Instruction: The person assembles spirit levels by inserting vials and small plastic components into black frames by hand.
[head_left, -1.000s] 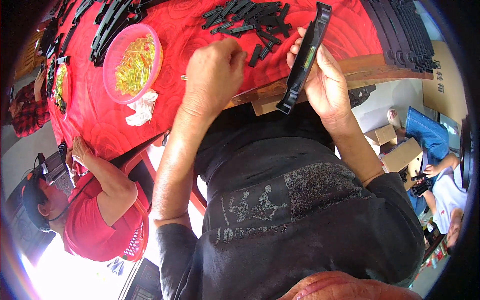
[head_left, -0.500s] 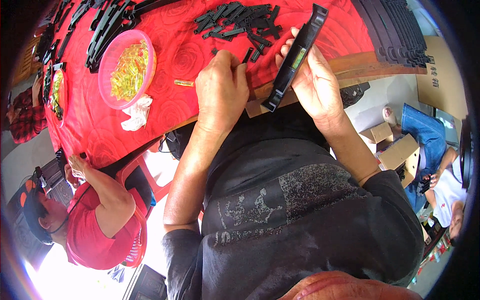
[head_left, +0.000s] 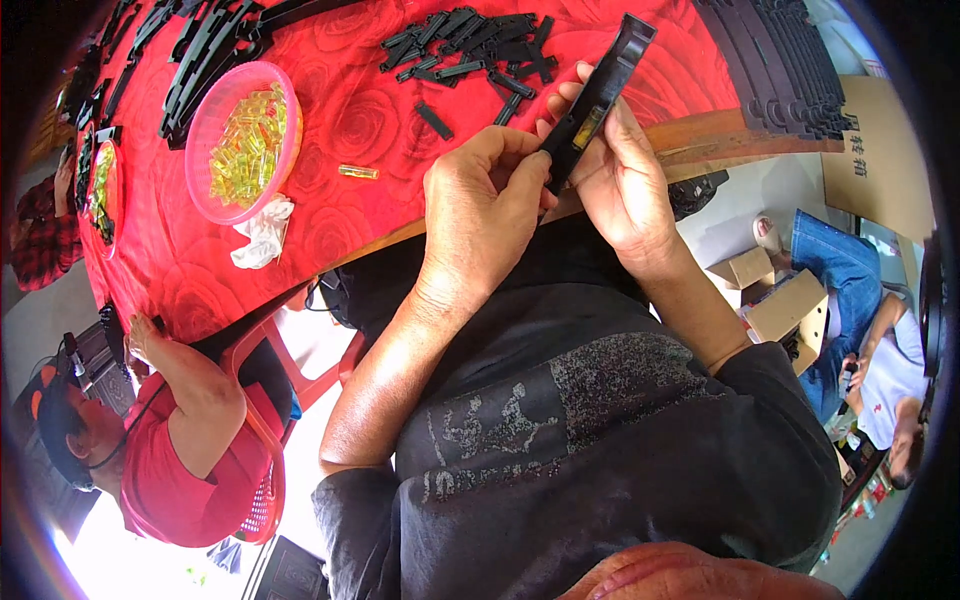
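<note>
A long black plastic spirit level body [head_left: 618,62] is tilted up and to the right in front of me, with a small yellow vial [head_left: 584,134] in its middle. Behind it, my right hand [head_left: 628,195] is closed on the body, thumb along the right side and fingertips past the left. My left hand [head_left: 480,205] pinches the body's lower end, thumb and index finger pressed together there. Whether those fingers also hold a small part is hidden. Just left of that hand a loose yellow vial [head_left: 358,172] and a short black strip [head_left: 434,121] lie on the cloth.
On the red cloth [head_left: 345,60] are a pink bowl [head_left: 191,150] of yellow vials, crumpled white tissue [head_left: 264,234] and a heap of short black strips [head_left: 470,45]. Black level bodies [head_left: 775,70] stack at right, more at upper left. Co-workers sit left and right.
My left hand has moved right, from above the cloth onto the level body's lower end. A short black strip it partly covered now shows. The right hand still holds the body.
</note>
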